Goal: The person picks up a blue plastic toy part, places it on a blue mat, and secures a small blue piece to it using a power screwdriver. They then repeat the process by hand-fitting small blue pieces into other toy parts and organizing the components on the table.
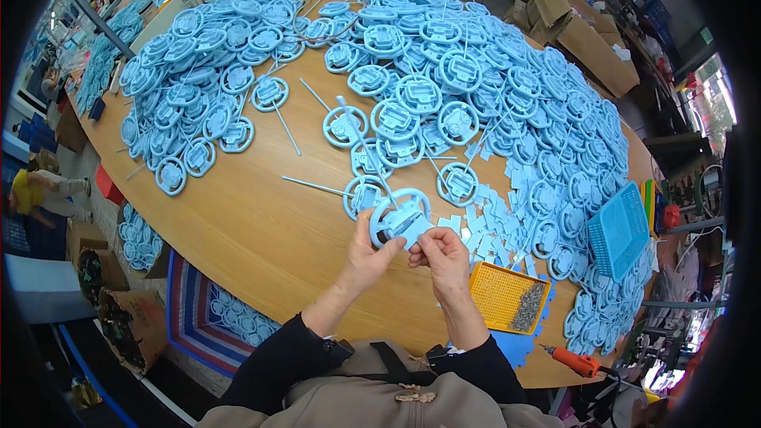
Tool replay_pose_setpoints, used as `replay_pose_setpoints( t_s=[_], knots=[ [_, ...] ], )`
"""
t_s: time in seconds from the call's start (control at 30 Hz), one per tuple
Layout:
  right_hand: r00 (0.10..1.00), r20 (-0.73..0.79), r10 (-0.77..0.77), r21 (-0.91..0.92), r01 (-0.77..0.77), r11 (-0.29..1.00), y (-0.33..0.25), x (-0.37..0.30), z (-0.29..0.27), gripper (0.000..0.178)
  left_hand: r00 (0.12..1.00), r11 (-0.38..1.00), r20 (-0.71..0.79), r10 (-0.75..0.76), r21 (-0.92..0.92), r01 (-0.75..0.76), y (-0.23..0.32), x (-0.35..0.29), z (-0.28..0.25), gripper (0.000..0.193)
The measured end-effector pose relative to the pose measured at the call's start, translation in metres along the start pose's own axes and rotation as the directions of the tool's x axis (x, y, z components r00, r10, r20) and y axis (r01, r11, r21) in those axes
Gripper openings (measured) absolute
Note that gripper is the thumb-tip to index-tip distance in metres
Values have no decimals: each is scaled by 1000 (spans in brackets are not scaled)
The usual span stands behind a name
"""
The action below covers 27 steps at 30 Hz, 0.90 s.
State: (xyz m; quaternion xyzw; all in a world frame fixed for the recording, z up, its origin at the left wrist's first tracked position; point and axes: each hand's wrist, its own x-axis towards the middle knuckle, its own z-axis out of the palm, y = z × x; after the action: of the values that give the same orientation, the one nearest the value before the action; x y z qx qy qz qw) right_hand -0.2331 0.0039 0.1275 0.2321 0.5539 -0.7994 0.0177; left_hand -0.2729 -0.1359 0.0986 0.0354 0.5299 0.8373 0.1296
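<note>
My left hand [365,260] grips a light blue plastic toy steering wheel [403,215] by its left rim, thumb across the lower part. A thin rod sticks up from behind it. My right hand [446,261] is closed at the wheel's lower right, thumb and fingers pinching a small flat blue cover plate [415,228] against the wheel's middle. The fingertips partly hide where plate and wheel meet. Just beyond, another steering wheel [366,192] with a rod lies on the table. Many loose flat cover plates [493,226] are scattered to the right of my hands.
Large heaps of blue steering wheels [428,95] cover the wooden table [261,214]. Near my right forearm lie a yellow tray [495,289] with small screws [526,309] and an orange electric screwdriver [575,362]. A blue basket [618,231] rests on the right heap.
</note>
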Motion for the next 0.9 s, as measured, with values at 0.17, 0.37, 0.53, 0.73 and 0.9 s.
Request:
replay_pose_setpoints(
  t_s=[0.17,0.37,0.53,0.73,0.9],
  knots=[
    [998,18,59,-22,-59,998,3,7,2,12,978,893,88,190,397,-210,7,-2,3,54],
    [973,125,-193,-403,227,886,2,36,-7,28,999,998,22,-30,-56,31,8,-4,-13,53],
    [981,184,65,-189,-29,981,29,33,-8,30,999,974,-20,-31,224,35,-9,-11,-29,55],
    [944,200,264,-347,-184,920,113,32,0,31,939,659,-177,-296,674,335,-11,-3,-142,53],
    [903,307,299,-590,-66,805,103,44,40,45,916,62,4,402,998,-32,47,128,-242,55]
  ],
)
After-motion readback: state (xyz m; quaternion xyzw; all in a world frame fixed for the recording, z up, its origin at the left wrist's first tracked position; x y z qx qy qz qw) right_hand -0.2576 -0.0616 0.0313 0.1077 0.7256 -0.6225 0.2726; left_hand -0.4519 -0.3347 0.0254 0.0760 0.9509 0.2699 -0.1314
